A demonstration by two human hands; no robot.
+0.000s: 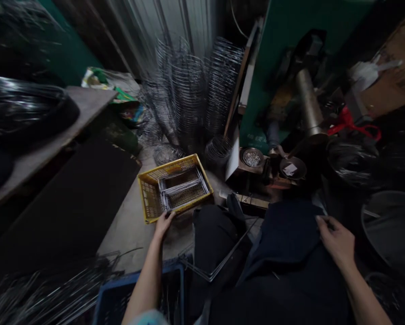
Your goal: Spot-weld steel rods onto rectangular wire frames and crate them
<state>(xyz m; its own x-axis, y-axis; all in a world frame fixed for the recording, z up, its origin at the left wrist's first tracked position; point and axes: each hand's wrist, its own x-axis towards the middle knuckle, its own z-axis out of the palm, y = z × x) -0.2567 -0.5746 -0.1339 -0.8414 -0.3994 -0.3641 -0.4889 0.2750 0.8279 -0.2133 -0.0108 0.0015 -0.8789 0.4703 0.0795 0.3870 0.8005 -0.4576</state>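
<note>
My left hand (164, 223) reaches down to the near rim of a yellow plastic crate (149, 198) on the floor, fingers curled on its edge. Bent metal wire frames (184, 183) lie inside the crate. My right hand (338, 241) rests on my right thigh, on dark cloth (290, 253), fingers loosely bent and pinching the fabric. A wire frame (223, 264) leans across my lap between my knees.
Tall stacks of wire racks (195, 90) stand behind the crate. A blue crate (121, 293) sits at my left knee, loose wires (43, 293) beside it. A green machine (290, 90) with a metal cylinder (309, 104) and small bowls (253, 157) stands right. Dark board (70, 203) left.
</note>
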